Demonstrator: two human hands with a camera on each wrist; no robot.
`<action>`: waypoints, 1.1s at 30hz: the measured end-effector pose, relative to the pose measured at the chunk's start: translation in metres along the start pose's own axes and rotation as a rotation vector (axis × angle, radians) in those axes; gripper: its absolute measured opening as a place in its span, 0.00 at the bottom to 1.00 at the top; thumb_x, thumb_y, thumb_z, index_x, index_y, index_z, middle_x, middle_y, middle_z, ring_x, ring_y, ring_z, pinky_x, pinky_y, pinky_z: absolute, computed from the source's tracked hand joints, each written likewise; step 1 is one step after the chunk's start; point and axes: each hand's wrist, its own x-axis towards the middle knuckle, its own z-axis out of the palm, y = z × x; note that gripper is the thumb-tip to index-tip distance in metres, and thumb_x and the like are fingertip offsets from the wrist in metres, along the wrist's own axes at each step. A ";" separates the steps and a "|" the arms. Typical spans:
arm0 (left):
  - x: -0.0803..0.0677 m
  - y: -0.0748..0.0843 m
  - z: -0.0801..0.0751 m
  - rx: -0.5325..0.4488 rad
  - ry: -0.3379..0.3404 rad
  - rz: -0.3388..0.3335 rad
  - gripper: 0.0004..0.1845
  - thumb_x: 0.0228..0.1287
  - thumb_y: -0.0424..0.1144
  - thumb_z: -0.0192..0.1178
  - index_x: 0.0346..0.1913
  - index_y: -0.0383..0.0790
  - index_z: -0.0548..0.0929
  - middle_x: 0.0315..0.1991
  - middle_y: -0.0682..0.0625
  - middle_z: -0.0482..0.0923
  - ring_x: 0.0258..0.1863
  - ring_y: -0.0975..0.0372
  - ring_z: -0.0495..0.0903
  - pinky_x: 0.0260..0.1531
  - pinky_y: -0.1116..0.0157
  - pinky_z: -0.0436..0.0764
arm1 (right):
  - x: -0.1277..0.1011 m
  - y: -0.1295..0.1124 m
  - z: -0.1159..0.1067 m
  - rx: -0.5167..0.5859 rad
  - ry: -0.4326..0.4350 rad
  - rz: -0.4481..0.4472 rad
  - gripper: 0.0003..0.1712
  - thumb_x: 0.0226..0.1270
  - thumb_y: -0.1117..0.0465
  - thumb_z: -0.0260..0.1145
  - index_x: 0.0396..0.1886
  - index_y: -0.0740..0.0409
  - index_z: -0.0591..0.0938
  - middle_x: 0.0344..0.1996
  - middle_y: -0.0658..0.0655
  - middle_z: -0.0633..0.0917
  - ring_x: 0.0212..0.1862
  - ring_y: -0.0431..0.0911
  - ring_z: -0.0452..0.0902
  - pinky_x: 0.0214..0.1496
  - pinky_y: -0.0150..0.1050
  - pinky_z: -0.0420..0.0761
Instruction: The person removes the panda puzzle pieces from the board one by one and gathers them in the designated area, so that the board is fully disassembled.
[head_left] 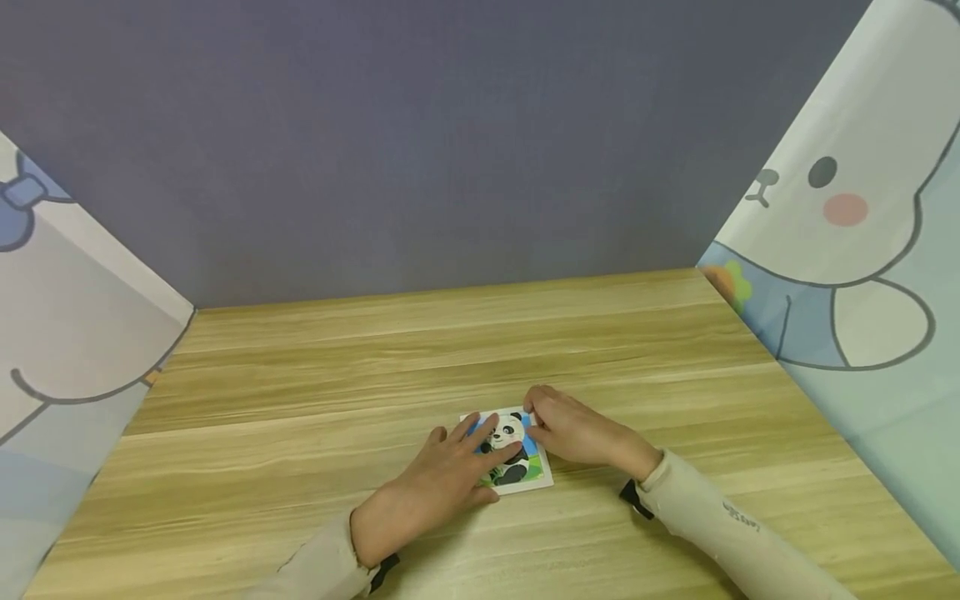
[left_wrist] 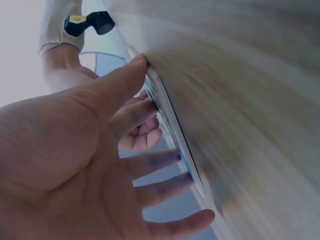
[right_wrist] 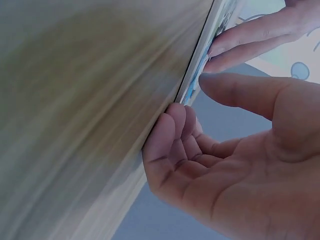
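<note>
A flat square panda picture board (head_left: pixel 513 475) with a white border lies on the wooden table. My left hand (head_left: pixel 442 483) rests across its left side, fingers spread and fairly straight over the picture. In the left wrist view, the thumb touches the near edge of the board (left_wrist: pixel 171 114). At the upper right corner is my right hand (head_left: pixel 577 427), its fingers curled against the edge and its thumb over the picture. The right wrist view shows these curled fingers (right_wrist: pixel 167 132) low at the side of the board (right_wrist: pixel 194 67). Both hands hide parts of the panda.
The wood-grain table (head_left: pixel 315 358) extends around the board. A plain grey panel (head_left: pixel 450 150) stands behind it. Panels with cartoon animals rise at the left (head_left: pixel 82 308) and right (head_left: pixel 840 250). Each wrist wears a dark strap (head_left: pixel 636 498).
</note>
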 end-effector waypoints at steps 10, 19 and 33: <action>0.001 0.000 -0.001 0.000 0.010 0.001 0.36 0.66 0.60 0.60 0.76 0.61 0.64 0.76 0.43 0.59 0.73 0.46 0.61 0.56 0.44 0.76 | 0.002 -0.002 0.000 -0.052 0.040 -0.057 0.15 0.72 0.64 0.63 0.55 0.64 0.74 0.45 0.55 0.75 0.38 0.42 0.70 0.38 0.36 0.76; 0.002 0.001 -0.002 0.000 0.002 -0.007 0.37 0.66 0.60 0.60 0.76 0.62 0.63 0.76 0.43 0.59 0.73 0.46 0.61 0.56 0.44 0.76 | 0.000 -0.002 0.001 -0.105 0.058 -0.085 0.21 0.68 0.66 0.67 0.59 0.64 0.77 0.46 0.53 0.75 0.35 0.39 0.69 0.37 0.32 0.75; -0.001 0.000 0.000 -0.059 -0.007 -0.002 0.37 0.66 0.58 0.61 0.76 0.61 0.63 0.76 0.41 0.58 0.73 0.44 0.60 0.57 0.43 0.75 | 0.005 0.001 0.000 0.009 0.053 -0.129 0.12 0.66 0.68 0.69 0.42 0.53 0.75 0.34 0.47 0.79 0.35 0.41 0.73 0.36 0.35 0.77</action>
